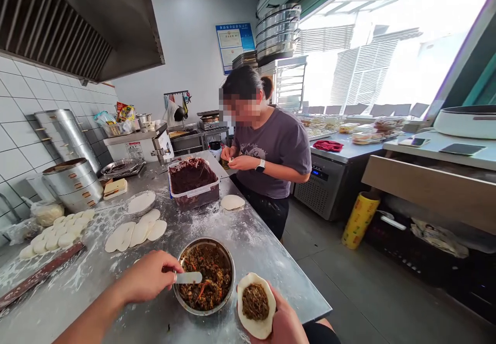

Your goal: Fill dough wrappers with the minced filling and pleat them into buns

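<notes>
My left hand (152, 277) is closed around a small pale spatula (188, 278), whose blade reaches over a metal bowl (176, 291). Chopped dark filling (209, 266) with orange bits fills much of that bowl. On the right, my right hand (285, 319) cups a round dough wrapper (267, 328) from beneath and behind. A mound of brown shredded filling (254, 301) sits in the wrapper's middle, with the dough edge bare around it. Beyond my left hand, several flat dough wrappers (137, 233) lie overlapping on the floury metal table (186, 222).
A co-worker (267, 142) stands across the table, both hands at a small piece of dough. Near them are a tub of dark paste (196, 199) and a single wrapper (232, 202). Dough pieces (58, 233), a wooden bar (42, 274), a flour bowl (139, 203) and steamers (73, 184) occupy the left.
</notes>
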Demonstrator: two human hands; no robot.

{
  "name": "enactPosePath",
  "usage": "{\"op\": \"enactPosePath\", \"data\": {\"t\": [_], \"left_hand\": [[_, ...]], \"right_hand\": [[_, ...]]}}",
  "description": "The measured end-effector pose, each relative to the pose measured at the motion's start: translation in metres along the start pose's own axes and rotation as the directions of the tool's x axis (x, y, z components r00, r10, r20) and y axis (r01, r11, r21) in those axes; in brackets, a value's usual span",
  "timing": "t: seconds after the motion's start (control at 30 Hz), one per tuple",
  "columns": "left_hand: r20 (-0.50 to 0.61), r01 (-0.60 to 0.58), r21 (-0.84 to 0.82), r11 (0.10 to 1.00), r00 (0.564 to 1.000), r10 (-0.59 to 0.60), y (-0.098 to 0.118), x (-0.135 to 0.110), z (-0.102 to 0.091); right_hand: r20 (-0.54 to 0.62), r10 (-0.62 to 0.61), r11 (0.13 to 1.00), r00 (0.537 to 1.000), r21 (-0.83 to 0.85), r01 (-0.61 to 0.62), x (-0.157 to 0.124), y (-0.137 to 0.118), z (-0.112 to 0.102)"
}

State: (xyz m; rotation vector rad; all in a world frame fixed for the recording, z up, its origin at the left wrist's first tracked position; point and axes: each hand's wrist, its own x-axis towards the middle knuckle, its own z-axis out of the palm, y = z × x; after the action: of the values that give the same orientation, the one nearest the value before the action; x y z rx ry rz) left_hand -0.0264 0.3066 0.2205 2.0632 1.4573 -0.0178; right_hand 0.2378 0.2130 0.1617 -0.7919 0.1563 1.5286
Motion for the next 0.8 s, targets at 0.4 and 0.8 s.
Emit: {"op": "enactPosePath", "data": {"t": [0.4, 0.8], "left_hand": [[-0.158, -0.121, 0.357, 0.926, 0.969, 0.188, 0.025, 0.001, 0.018], [0.067, -0.097, -0.022, 0.995, 0.993, 0.099, 0.023, 0.028, 0.019]], "right_hand": [[-0.051, 0.100, 0.990, 0.994, 0.108, -0.094, 0.010, 0.006, -0.014], [-0.028, 0.125, 0.989, 0.992, 0.085, -0.122, 0.021, 0.007, -0.034]]}}
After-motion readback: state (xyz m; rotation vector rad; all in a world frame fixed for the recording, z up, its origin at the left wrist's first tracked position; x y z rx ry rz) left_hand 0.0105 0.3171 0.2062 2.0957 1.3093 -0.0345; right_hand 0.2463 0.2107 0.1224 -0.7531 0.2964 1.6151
